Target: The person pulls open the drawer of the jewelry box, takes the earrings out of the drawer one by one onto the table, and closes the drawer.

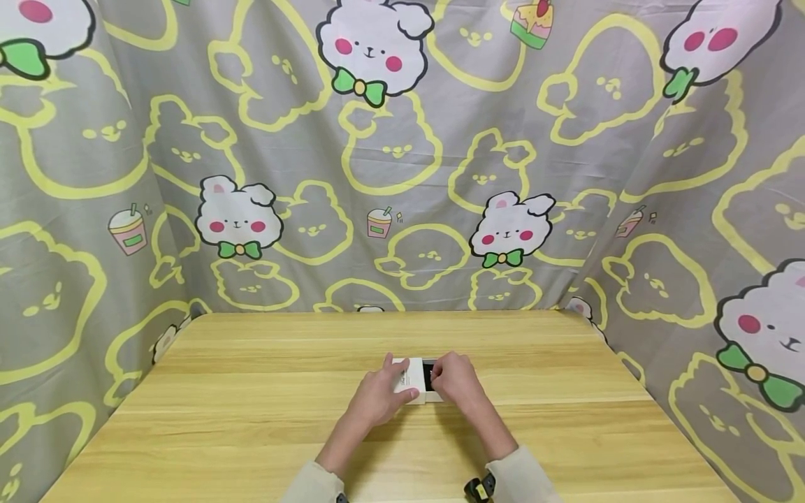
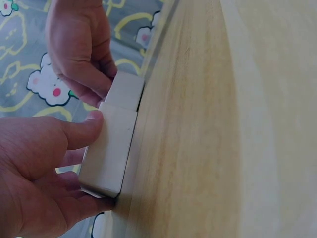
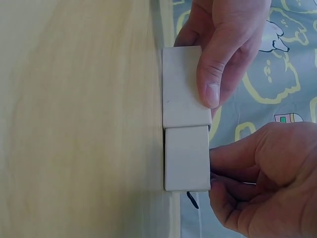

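A small white box (image 1: 412, 381) with fine print on top lies on the table, its inner tray (image 3: 187, 158) slid partway out of the sleeve to the right. My left hand (image 1: 379, 392) grips the sleeve, thumb on the near side and fingers on the far side and end. Inside the tray's open top shows a black insert (image 1: 429, 377) with light marks. Over it, my right hand (image 1: 458, 381) has curled fingers that pinch at the insert; their tips are partly hidden by the tray wall. A thin black strip (image 3: 192, 200) sticks out past the tray's end.
Light wooden table (image 1: 264, 391) surrounds the box. A grey curtain (image 1: 302, 161) with rabbit and yellow outline prints encloses the back and both sides. A black and yellow device (image 1: 479, 489) sits at the right cuff.
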A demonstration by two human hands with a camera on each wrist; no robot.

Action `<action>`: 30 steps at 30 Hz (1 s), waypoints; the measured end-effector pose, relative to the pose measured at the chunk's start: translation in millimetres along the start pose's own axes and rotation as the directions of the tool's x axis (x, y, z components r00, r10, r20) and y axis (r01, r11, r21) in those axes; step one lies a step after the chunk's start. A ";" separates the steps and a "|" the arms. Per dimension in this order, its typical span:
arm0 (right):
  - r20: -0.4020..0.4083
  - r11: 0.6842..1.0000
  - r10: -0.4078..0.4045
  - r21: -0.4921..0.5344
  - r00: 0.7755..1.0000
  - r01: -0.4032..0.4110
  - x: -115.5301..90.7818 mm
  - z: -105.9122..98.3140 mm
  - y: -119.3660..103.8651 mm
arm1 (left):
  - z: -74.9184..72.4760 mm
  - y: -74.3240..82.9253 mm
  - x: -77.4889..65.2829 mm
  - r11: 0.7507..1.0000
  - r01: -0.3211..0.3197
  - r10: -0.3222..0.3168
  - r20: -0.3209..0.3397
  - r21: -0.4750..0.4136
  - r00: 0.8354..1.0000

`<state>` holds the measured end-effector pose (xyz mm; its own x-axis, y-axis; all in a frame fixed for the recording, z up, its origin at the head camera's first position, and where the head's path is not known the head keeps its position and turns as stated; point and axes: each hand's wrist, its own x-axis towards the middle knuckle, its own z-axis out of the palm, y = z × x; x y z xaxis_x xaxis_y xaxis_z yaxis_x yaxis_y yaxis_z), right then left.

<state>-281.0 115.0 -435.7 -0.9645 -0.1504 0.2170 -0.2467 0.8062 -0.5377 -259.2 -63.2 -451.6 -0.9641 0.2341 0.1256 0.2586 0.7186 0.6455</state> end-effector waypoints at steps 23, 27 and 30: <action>-0.014 0.998 0.012 0.056 1.000 -0.011 -1.5 -3.9 0.2 | -0.9 0.7 -1.0 1.000 -0.001 0.001 0.007 0.000 1.000; -0.008 0.998 0.021 0.065 1.000 -0.020 -1.7 -4.6 0.1 | -1.0 1.3 -0.8 1.000 0.000 0.000 0.006 0.001 1.000; 0.000 0.998 0.023 0.065 1.000 -0.023 -1.8 -4.7 0.1 | -0.7 1.0 -0.6 1.000 -0.002 0.002 0.005 0.006 1.000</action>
<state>-278.8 118.0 -432.3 -0.9700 -0.1320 0.2042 -0.2301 0.7702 -0.5948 -258.5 -63.0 -450.4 -0.9631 0.2392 0.1230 0.2611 0.7218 0.6409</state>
